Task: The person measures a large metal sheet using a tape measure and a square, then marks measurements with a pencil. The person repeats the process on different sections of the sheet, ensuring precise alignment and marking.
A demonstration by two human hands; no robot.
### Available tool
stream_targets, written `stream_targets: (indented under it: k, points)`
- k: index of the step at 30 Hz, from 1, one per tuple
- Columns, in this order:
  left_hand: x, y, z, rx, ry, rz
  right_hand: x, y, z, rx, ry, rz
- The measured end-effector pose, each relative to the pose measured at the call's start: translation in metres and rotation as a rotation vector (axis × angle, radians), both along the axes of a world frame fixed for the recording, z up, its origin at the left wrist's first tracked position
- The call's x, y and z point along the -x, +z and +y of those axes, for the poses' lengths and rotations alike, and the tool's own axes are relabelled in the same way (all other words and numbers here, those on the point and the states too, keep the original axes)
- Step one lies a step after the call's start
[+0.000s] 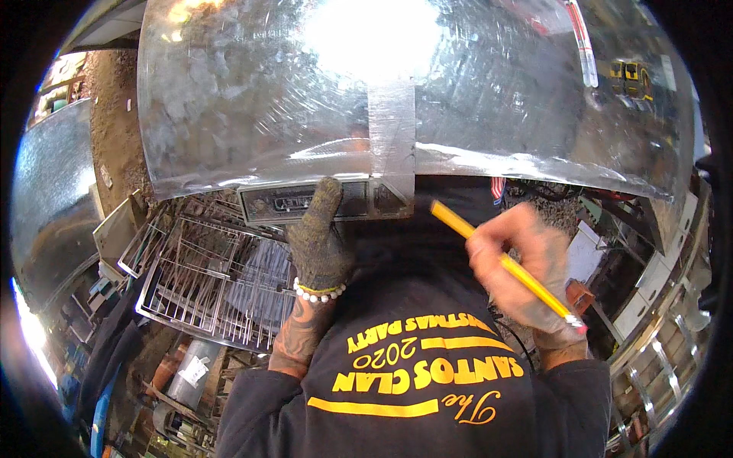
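Holding (left): gloved left hand (pixel 317 240) grips metal square (pixel 392 126), thumb on stock.
Metal square: blade flat on shiny metal sheet (pixel 244 107), stock along near edge.
Right hand (pixel 534 252): closed on yellow pencil (pixel 531 284), tip pointing far-left, near stock's right end.
Wire rack (pixel 179 263): left, nearer than sheet.

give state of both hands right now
Left hand: closed on the square, thumb on top, fingers hidden.
Right hand: closed, holding the pencil.

Yellow lettering (pixel 424 374) (inverted) on shirt (pixel 405 290)
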State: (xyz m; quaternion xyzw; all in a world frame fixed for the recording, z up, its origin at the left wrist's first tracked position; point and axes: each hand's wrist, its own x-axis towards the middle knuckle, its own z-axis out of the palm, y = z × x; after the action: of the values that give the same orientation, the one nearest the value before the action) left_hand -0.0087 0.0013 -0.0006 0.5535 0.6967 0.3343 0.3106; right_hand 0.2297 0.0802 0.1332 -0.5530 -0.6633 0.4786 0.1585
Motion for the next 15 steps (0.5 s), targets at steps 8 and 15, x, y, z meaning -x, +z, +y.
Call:
stream_targets:
  k: [8,15]
  points:
    - [-0.004,0.01,0.011,-0.106,-0.013,-0.252,0.036,-0.042,0.052,-0.138,-0.276,0.152]
    - [0.006,-0.007,-0.005,-0.023,-0.038,0.043,-0.004,-0.015,-0.019,0.19,0.193,0.075]
